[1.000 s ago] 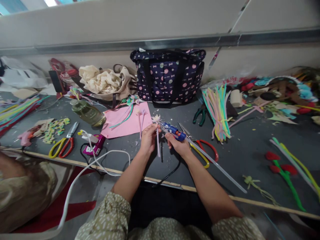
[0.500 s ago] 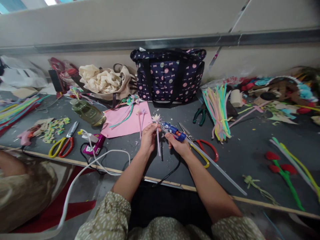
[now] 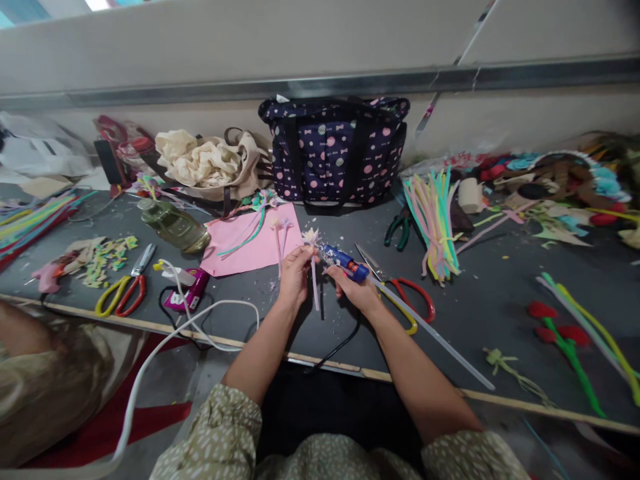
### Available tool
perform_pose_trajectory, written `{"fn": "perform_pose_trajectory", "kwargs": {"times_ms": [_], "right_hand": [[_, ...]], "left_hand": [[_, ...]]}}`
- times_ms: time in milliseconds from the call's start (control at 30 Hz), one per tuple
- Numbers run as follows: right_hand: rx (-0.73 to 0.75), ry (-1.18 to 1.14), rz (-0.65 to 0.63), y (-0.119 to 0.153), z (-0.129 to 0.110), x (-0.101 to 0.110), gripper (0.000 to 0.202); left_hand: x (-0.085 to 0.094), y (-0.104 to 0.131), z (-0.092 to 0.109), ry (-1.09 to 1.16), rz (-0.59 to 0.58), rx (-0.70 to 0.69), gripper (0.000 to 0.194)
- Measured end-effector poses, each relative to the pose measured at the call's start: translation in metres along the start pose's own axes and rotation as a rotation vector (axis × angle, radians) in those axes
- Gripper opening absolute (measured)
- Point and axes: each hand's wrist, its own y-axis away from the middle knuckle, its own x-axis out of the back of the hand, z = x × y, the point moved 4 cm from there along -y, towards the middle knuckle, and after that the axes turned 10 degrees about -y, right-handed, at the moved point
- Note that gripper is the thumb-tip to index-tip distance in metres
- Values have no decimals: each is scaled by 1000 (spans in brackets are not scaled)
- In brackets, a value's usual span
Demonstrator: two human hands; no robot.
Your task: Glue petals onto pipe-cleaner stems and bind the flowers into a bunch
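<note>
Pinched in my left hand (image 3: 296,270) is a small craft flower (image 3: 311,237) with pale petals and a lilac stem that hangs down below my fingers. My right hand (image 3: 353,285) is wrapped round a blue glue gun (image 3: 345,259), its front end close to the flower; whether they touch I cannot tell. A long clear glue stick (image 3: 440,340) sticks out of the gun's back toward the lower right. Two finished-looking flowers (image 3: 281,230) lie on a pink sheet (image 3: 235,247) just left of my hands. Scissors (image 3: 413,303) with red and yellow handles lie beneath my right forearm.
A dark patterned bag (image 3: 335,153) stands against the wall. Green-handled pliers (image 3: 399,229) and a bundle of fuzzy stems (image 3: 435,223) lie to the right. On the left are a bottle (image 3: 173,225), more scissors (image 3: 131,283), a purple power box (image 3: 187,290) with a white cable, and another person's arm (image 3: 23,330).
Almost nothing differs. The whole view has shifted very slightly, and both hands keep the same hold on the flower and the glue gun.
</note>
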Motion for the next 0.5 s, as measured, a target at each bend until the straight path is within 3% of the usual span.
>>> {"fn": "perform_pose_trajectory", "kwargs": {"times_ms": [200, 400, 500], "right_hand": [[-2, 31, 39, -2, -2, 4, 45], [22, 25, 249, -15, 4, 33, 39], [76, 37, 286, -22, 11, 41, 32]], "left_hand": [[7, -4, 1, -11, 80, -18, 11], [12, -9, 0, 50, 131, -16, 11], [14, -11, -3, 52, 151, 1, 11]]}}
